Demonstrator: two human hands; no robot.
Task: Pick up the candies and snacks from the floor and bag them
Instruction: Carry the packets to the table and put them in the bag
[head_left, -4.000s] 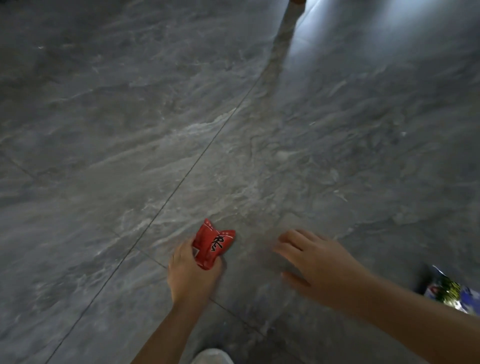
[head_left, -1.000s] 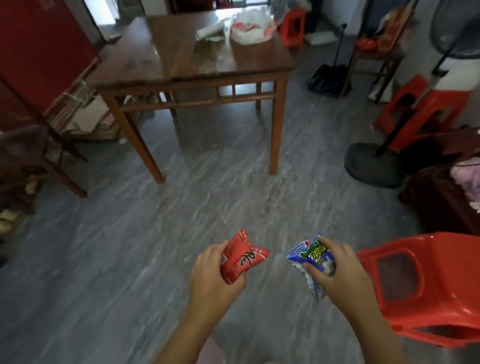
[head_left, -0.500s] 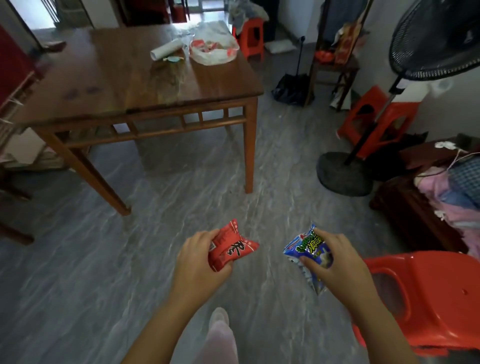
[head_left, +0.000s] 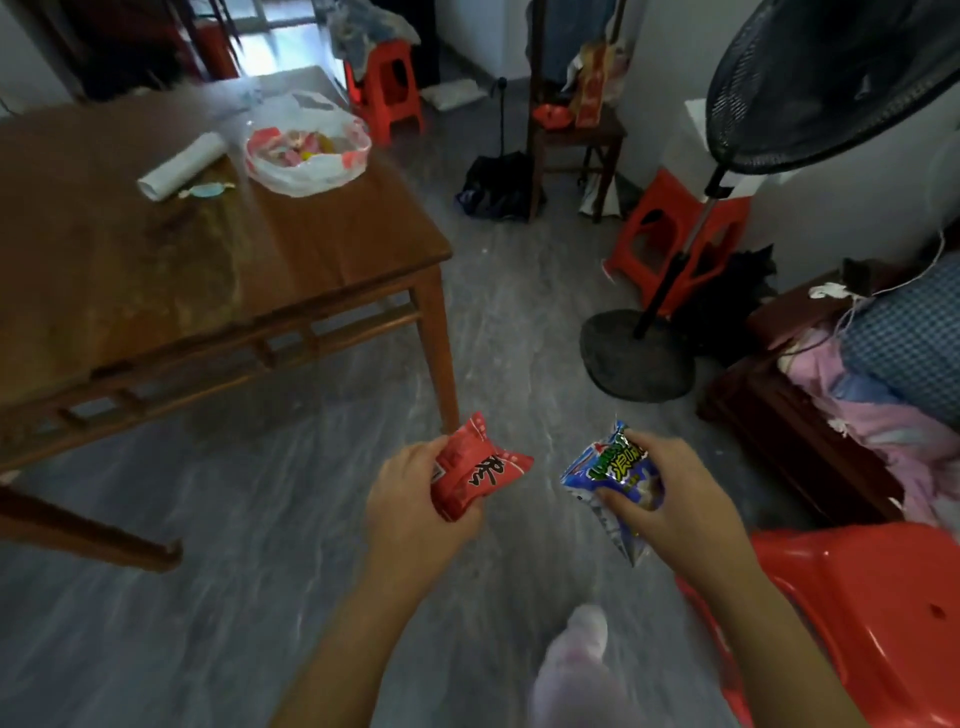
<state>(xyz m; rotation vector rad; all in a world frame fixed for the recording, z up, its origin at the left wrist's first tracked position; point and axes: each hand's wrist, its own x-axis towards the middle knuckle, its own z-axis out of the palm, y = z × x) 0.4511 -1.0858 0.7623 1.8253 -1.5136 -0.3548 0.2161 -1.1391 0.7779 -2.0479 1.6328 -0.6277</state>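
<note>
Left hand (head_left: 415, 499): grip closed round a red snack packet (head_left: 478, 473). Right hand (head_left: 675, 499): grip pinching a blue snack packet (head_left: 615, 478). Both forearms are extended, with the packets well above the floor (head_left: 234, 545). The surface (head_left: 208, 270) has drawn nearer in the last second. Its open plastic bag (head_left: 306, 156), far left, is judged the destination.

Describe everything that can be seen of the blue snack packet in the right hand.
The blue glossy plastic snack packet carries green lettering and white patches. It looks a little crumpled. It is held tilted above the grey floor, one end up, the other pointing down. The right hand grips its middle, thumb across the front; nothing else touches it.
</note>
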